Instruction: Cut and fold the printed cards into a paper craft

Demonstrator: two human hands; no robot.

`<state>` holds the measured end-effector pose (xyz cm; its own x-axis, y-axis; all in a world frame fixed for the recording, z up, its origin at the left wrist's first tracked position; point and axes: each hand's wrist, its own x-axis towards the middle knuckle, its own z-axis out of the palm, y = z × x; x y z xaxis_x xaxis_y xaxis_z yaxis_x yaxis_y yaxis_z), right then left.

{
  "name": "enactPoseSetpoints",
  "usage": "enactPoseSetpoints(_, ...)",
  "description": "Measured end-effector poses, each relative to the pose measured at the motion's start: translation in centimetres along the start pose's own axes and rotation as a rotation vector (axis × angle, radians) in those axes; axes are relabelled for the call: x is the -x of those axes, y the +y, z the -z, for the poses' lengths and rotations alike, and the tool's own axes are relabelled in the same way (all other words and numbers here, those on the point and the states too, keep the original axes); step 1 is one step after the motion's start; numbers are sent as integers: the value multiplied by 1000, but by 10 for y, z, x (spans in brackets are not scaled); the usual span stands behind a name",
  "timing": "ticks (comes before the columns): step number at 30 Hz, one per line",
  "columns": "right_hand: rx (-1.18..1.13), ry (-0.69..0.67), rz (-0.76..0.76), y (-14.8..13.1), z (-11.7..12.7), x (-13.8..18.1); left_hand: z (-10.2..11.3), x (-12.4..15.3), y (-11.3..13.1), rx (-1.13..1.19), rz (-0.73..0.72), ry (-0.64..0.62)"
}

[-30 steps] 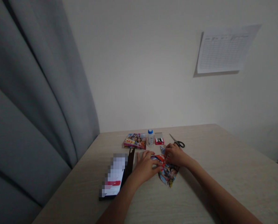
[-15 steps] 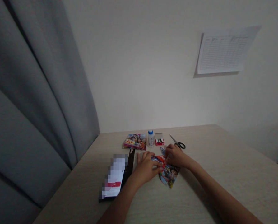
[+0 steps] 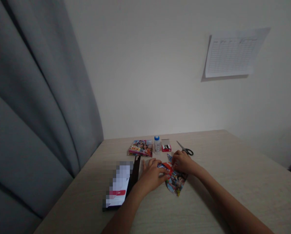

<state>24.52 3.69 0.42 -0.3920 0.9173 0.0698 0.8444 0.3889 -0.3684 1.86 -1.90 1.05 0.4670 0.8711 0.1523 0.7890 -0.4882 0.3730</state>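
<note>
A colourful printed paper (image 3: pixel 175 182), folded to a point, lies on the pale wooden table (image 3: pixel 233 182). My left hand (image 3: pixel 152 175) rests flat on its left part, fingers stretched out and pressing down. My right hand (image 3: pixel 183 162) sits at the paper's upper edge with its fingers curled in a pinch on the fold. Both forearms reach in from the bottom of the view.
A phone (image 3: pixel 117 189) with a lit screen lies left of my left hand, beside a dark strip (image 3: pixel 136 170). Behind are a stack of printed papers (image 3: pixel 141 148), a small white bottle with a blue cap (image 3: pixel 157 144), a red box (image 3: pixel 166 147) and scissors (image 3: pixel 185 149). A grey curtain (image 3: pixel 38 107) hangs at left.
Hardly anything differs; both hands stay on the paper and the view has shifted slightly.
</note>
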Motion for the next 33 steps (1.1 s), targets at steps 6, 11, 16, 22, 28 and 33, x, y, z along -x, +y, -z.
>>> enactPoseSetpoints(6,40,11,-11,-2,-3,0,-3,-1,-1,-13,0,6)
enactPoseSetpoints(11,33,22,-18,-5,-2,0,-3,-1,-1,-11,6,6)
enactPoseSetpoints(16,11,21,8,-3,3,1,-2,-1,-1,-8,5,0)
enactPoseSetpoints(22,29,34,-11,-3,0,1,-1,-1,0,5,6,-6)
enactPoseSetpoints(28,4,43,-27,-5,0,0,0,-1,1,2,20,-12)
enactPoseSetpoints(33,-20,25,-48,-5,3,-1,1,0,1,13,22,-21)
